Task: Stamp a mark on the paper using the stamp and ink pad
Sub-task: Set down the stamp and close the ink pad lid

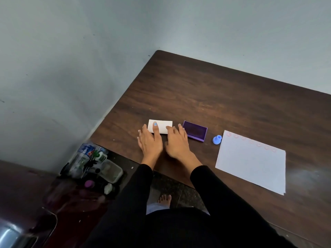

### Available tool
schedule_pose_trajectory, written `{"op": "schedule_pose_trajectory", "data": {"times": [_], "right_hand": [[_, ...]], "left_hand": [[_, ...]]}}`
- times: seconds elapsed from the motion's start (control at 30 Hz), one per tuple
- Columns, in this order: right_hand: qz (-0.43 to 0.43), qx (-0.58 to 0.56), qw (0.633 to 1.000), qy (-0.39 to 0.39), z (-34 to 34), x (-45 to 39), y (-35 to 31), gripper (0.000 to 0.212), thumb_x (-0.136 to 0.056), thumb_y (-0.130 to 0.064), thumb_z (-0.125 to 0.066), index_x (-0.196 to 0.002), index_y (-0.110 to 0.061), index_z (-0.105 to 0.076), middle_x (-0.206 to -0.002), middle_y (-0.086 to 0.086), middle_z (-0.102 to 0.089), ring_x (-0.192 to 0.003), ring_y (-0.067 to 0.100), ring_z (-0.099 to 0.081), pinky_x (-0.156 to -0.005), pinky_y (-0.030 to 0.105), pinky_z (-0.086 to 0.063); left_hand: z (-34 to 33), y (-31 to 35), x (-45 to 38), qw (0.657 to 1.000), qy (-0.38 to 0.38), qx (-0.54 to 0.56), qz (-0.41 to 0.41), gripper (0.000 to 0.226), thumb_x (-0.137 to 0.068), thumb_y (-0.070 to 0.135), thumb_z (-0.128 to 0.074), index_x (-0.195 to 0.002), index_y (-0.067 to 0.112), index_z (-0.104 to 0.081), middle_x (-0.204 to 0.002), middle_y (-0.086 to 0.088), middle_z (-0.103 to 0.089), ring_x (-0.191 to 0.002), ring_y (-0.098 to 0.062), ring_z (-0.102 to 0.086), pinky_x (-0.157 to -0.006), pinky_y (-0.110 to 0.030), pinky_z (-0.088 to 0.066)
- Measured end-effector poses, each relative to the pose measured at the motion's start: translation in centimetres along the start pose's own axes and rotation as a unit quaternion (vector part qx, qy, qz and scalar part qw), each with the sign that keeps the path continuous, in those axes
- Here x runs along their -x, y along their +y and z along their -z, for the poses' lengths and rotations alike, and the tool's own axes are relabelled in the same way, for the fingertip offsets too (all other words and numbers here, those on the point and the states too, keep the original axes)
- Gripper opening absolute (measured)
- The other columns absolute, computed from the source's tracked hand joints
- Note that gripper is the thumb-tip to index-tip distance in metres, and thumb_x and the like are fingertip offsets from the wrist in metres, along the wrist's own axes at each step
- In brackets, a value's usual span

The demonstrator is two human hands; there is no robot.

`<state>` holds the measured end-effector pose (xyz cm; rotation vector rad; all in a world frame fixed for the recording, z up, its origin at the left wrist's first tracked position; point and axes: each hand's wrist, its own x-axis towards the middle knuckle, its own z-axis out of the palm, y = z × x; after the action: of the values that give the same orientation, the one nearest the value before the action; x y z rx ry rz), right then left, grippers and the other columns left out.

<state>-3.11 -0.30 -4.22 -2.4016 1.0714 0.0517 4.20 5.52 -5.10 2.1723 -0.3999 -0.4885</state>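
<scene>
A purple ink pad (195,130) lies open on the brown table (206,97). Left of it lies its white lid (162,124). My left hand (149,141) rests flat with fingers spread, one finger on the lid. My right hand (176,140) lies beside it, fingertips touching the lid's right end, close to the ink pad. A small blue stamp (217,139) stands right of the pad, untouched. The white paper (250,161) lies further right, with a row of faint round red marks along its far edge.
The table's left edge runs just left of my left hand; its near edge passes under my forearms. On the floor at the left stand bottles (84,154) and a plastic container (111,170). A grey wall rises behind the table.
</scene>
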Motion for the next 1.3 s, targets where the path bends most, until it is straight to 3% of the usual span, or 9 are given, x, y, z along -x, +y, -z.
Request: {"op": "schedule_pose_trajectory", "data": {"times": [0.17, 0.3, 0.43, 0.6, 0.73, 0.93, 1.3], "right_hand": [[-0.011, -0.033, 0.999, 0.005, 0.1, 0.0, -0.3, 0.064, -0.084, -0.012, -0.049, -0.143, -0.008, -0.024, -0.149, 0.018, -0.033, -0.145, 0.033, -0.008, -0.119, 0.043, -0.003], [-0.046, -0.111, 0.99, 0.073, 1.0, 0.5, 0.5, 0.063, -0.082, -0.009, -0.051, -0.141, -0.009, -0.029, -0.145, 0.018, -0.038, -0.143, 0.033, -0.018, -0.118, 0.043, -0.011], [-0.111, -0.184, 0.963, 0.162, 2.2, 1.4, 2.5, 0.054, -0.085, -0.01, -0.055, -0.136, -0.011, -0.038, -0.142, 0.011, -0.044, -0.135, 0.027, -0.033, -0.112, 0.039, -0.029], [-0.175, -0.234, 0.933, 0.21, 2.9, 2.9, 4.7, 0.049, -0.085, -0.008, -0.054, -0.133, -0.01, -0.042, -0.14, 0.01, -0.046, -0.131, 0.024, -0.038, -0.105, 0.035, -0.038], [-0.196, -0.26, 0.921, 0.214, 3.0, 3.8, 5.7, 0.048, -0.085, -0.008, -0.055, -0.131, -0.009, -0.044, -0.138, 0.01, -0.047, -0.126, 0.024, -0.044, -0.101, 0.035, -0.045], [-0.201, -0.269, 0.923, 0.188, 3.2, 4.4, 6.4, 0.049, -0.084, -0.005, -0.053, -0.132, -0.004, -0.043, -0.136, 0.013, -0.05, -0.124, 0.027, -0.046, -0.105, 0.035, -0.04], [-0.202, -0.269, 0.928, 0.159, 2.9, 4.3, 6.2, 0.05, -0.083, -0.003, -0.054, -0.133, -0.004, -0.043, -0.139, 0.014, -0.048, -0.128, 0.027, -0.044, -0.107, 0.035, -0.037]], "left_hand": [[0.0, 0.0, 0.0, 0.999, -0.023, 0.024, 0.011, 0.062, -0.097, 0.049, -0.021, -0.14, 0.005, -0.032, -0.15, -0.013, -0.036, -0.144, -0.024, -0.02, -0.118, -0.043, 0.001], [-0.6, 1.1, 0.5, 0.998, -0.033, 0.06, -0.013, 0.058, -0.098, 0.047, -0.021, -0.143, 0.011, -0.03, -0.149, -0.009, -0.038, -0.142, -0.022, -0.026, -0.119, -0.042, 0.0], [-2.0, 2.8, 1.6, 0.994, -0.05, 0.077, -0.052, 0.051, -0.1, 0.041, -0.025, -0.141, 0.012, -0.033, -0.143, -0.008, -0.046, -0.135, -0.025, -0.035, -0.117, -0.047, -0.014], [-4.1, 4.2, 3.0, 0.988, -0.087, 0.088, -0.088, 0.044, -0.1, 0.034, -0.031, -0.136, 0.01, -0.039, -0.134, -0.007, -0.054, -0.128, -0.024, -0.043, -0.113, -0.048, -0.025], [-5.4, 4.2, 3.4, 0.989, -0.095, 0.056, -0.102, 0.041, -0.097, 0.025, -0.043, -0.134, 0.008, -0.041, -0.133, -0.007, -0.057, -0.125, -0.025, -0.048, -0.11, -0.04, -0.031], [-6.1, 3.5, 3.4, 0.99, -0.093, 0.033, -0.104, 0.039, -0.09, 0.01, -0.049, -0.13, 0.007, -0.046, -0.125, -0.008, -0.062, -0.12, -0.025, -0.049, -0.091, -0.019, -0.028], [-5.8, 3.1, 3.1, 0.989, -0.106, 0.052, -0.089, 0.043, -0.088, 0.005, -0.051, -0.131, 0.008, -0.045, -0.129, -0.01, -0.058, -0.121, -0.026, -0.05, -0.105, -0.036, -0.039]]}}
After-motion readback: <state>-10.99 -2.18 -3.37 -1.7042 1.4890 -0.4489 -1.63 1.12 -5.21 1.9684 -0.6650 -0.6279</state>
